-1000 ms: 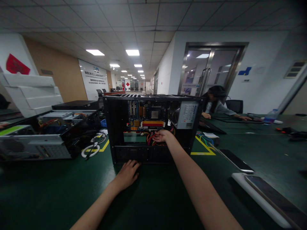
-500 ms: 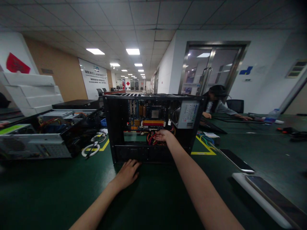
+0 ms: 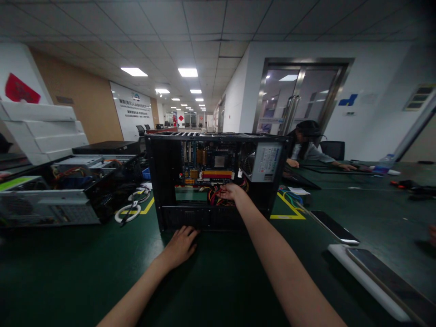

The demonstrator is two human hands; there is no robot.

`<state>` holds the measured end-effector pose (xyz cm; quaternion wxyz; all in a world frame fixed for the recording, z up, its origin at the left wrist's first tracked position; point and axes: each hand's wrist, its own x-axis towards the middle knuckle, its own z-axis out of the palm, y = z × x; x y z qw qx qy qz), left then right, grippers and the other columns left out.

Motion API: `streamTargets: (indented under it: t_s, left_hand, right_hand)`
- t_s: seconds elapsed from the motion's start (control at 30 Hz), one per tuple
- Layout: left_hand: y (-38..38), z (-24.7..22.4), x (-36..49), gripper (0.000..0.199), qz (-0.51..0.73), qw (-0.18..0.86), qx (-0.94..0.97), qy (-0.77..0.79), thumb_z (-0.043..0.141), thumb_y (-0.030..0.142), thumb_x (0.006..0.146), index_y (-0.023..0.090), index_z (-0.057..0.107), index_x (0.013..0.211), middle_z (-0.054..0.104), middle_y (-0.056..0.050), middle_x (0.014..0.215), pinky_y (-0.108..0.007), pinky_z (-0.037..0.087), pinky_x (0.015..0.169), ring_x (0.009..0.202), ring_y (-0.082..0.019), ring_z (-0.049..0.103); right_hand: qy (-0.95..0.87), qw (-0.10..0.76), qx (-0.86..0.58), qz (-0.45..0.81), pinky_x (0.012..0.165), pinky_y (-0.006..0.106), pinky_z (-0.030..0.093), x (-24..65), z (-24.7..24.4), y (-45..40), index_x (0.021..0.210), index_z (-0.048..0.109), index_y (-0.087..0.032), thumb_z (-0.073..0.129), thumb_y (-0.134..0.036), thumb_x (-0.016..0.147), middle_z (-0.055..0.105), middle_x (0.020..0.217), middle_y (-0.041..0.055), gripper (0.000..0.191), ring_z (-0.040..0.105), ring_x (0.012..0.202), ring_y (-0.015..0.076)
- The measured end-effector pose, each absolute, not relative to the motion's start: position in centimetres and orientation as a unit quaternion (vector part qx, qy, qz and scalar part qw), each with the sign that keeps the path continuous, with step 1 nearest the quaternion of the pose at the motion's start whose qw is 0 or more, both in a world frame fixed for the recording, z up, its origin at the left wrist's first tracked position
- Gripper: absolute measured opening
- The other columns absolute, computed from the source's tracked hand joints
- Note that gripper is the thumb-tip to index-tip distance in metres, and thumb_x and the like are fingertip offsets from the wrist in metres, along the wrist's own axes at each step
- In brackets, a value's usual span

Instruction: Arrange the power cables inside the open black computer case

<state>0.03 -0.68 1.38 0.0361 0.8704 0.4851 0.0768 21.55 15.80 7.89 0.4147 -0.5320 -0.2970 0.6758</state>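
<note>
An open black computer case stands upright on the green table. Inside it are a motherboard and, at the upper right, a silver power supply. My right hand reaches into the lower part of the case, its fingers closed on a bundle of red, yellow and black cables. My left hand lies on the table against the bottom front edge of the case, fingers spread and holding nothing.
Another opened case lies at the left, near white boxes and a coiled white cable. Phones lie at the right. A person sits behind on the right, beyond a water bottle.
The view has shifted very slightly. Both hands stay in nearly the same places. Part of another person's hand now shows at the right edge.
</note>
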Motion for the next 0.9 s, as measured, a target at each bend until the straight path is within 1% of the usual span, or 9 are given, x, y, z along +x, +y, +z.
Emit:
streamTargets:
  t_s: [0.1, 0.2, 0.43, 0.67, 0.9]
  left_hand:
    - [-0.59, 1.21, -0.02, 0.039, 0.08, 0.038, 0.874, 0.479, 0.041, 0.026, 0.079, 0.027, 0.035, 0.117, 0.041, -0.004, 0.115, -0.038, 0.032, 0.087, 0.106, -0.022, 0.037]
    - [-0.51, 1.02, -0.07, 0.038, 0.084, 0.03, 0.876, 0.474, 0.04, 0.026, 0.079, 0.026, 0.035, 0.117, 0.042, -0.005, 0.114, -0.038, 0.033, 0.087, 0.105, -0.021, 0.038]
    - [-0.34, 0.51, -0.18, 0.039, 0.085, 0.018, 0.878, 0.472, 0.039, 0.025, 0.078, 0.026, 0.035, 0.117, 0.042, -0.005, 0.114, -0.04, 0.031, 0.089, 0.107, -0.022, 0.037]
    - [-0.24, 0.52, -0.27, 0.041, 0.089, 0.024, 0.877, 0.472, 0.041, 0.025, 0.077, 0.027, 0.034, 0.117, 0.041, -0.004, 0.115, -0.04, 0.032, 0.088, 0.107, -0.022, 0.037]
    - [-0.33, 0.7, -0.2, 0.041, 0.084, 0.025, 0.877, 0.472, 0.041, 0.024, 0.077, 0.026, 0.034, 0.117, 0.041, -0.004, 0.115, -0.04, 0.032, 0.088, 0.107, -0.022, 0.037]
  right_hand:
    - [-0.306, 0.421, -0.537, 0.663, 0.054, 0.023, 0.048, 21.53, 8.03, 15.49, 0.074, 0.035, -0.018, 0.03, -0.006, 0.081, 0.037, 0.059, -0.0042, 0.015, 0.045, 0.049, 0.0055]
    - [-0.308, 0.418, -0.54, 0.662, 0.055, 0.023, 0.048, 21.52, 8.07, 15.33, 0.074, 0.035, -0.017, 0.032, -0.006, 0.081, 0.039, 0.06, -0.0037, 0.013, 0.046, 0.051, 0.006]
    - [-0.286, 0.432, -0.53, 0.671, 0.051, 0.024, 0.047, 21.55, 7.89, 15.42, 0.069, 0.035, -0.016, 0.034, -0.005, 0.08, 0.04, 0.058, -0.0025, 0.016, 0.046, 0.052, 0.0073]
    - [-0.276, 0.419, -0.532, 0.682, 0.051, 0.024, 0.048, 21.72, 7.79, 15.62, 0.072, 0.037, -0.016, 0.035, -0.008, 0.081, 0.04, 0.06, -0.002, 0.012, 0.049, 0.057, 0.0088]
    - [-0.282, 0.409, -0.534, 0.685, 0.051, 0.023, 0.048, 21.73, 7.85, 15.55, 0.072, 0.036, -0.016, 0.036, -0.01, 0.082, 0.041, 0.062, -0.0022, 0.012, 0.05, 0.056, 0.008]
